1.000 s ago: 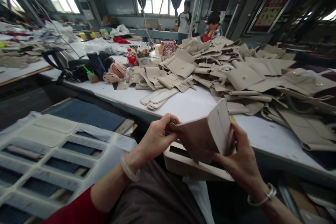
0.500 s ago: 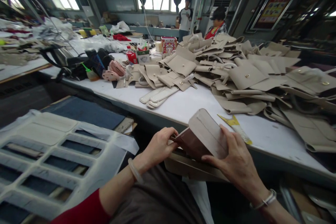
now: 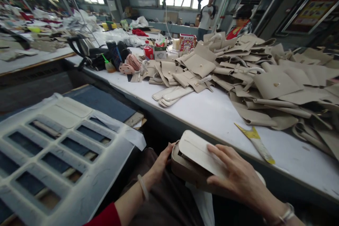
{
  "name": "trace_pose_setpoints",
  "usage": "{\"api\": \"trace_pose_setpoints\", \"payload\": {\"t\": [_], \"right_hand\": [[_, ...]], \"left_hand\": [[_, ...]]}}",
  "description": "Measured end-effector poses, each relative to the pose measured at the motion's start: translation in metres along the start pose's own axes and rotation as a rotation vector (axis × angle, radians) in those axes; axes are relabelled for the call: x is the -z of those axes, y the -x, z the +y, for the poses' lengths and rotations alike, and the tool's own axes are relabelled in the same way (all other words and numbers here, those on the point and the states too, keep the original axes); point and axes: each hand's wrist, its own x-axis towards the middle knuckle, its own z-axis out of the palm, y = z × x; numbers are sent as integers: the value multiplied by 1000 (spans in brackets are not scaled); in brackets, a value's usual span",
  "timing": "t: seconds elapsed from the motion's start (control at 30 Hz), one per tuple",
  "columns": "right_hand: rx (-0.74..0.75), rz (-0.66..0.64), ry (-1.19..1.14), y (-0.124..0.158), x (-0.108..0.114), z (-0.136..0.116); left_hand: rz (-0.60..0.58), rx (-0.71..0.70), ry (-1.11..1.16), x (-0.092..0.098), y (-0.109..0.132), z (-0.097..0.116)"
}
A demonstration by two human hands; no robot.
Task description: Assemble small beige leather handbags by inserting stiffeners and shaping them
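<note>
A beige leather bag body (image 3: 184, 171) with a rounded end lies tilted over my lap. Against its opening is a pale oblong panel with rounded corners (image 3: 194, 147), and a dark gap shows between the two at the left. My left hand (image 3: 159, 166) grips the left end of the bag body, its fingertips partly hidden behind the rim. With fingers on the panel's top face and thumb at its near edge, my right hand (image 3: 235, 173) holds the panel. On the table lie several similar pale strips (image 3: 173, 95).
A large pile of beige leather bag pieces (image 3: 278, 81) covers the table's right side. A yellow-and-white scraper-like tool (image 3: 255, 143) lies near the edge. At left is a white frame with slots (image 3: 70, 134). Pink fan (image 3: 132, 63), red bottle (image 3: 148, 51), and two people stand farther back.
The pale panel has gone from raised and tilted up to lying nearly flat over the bag's opening. Both hands have moved lower, and the view has swung left.
</note>
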Motion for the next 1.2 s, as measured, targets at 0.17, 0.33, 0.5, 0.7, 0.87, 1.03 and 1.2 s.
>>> {"api": "trace_pose_setpoints", "payload": {"t": [0.17, 0.33, 0.5, 0.7, 0.87, 1.03, 1.2], "right_hand": [[-2, -258, -180, -4, 9, 8], [121, -145, 17, -6, -3, 13], [225, 3, 223, 4, -21, 17], [244, -6, 163, 1, -26, 17], [187, -107, 42, -11, -22, 5], [152, 26, -100, -21, -42, -14], [185, 178, -218, -30, -64, -24]], "left_hand": [[-64, 6, 268, -20, 4, -1], [-47, -14, 321, -22, 4, -3], [0, -50, 315, -17, -3, -16], [1, -47, 314, -15, -5, -21], [-3, -23, 356, -17, -3, -20], [0, -19, 383, -20, -3, -19], [-69, 31, 445, -18, -5, -20]]}}
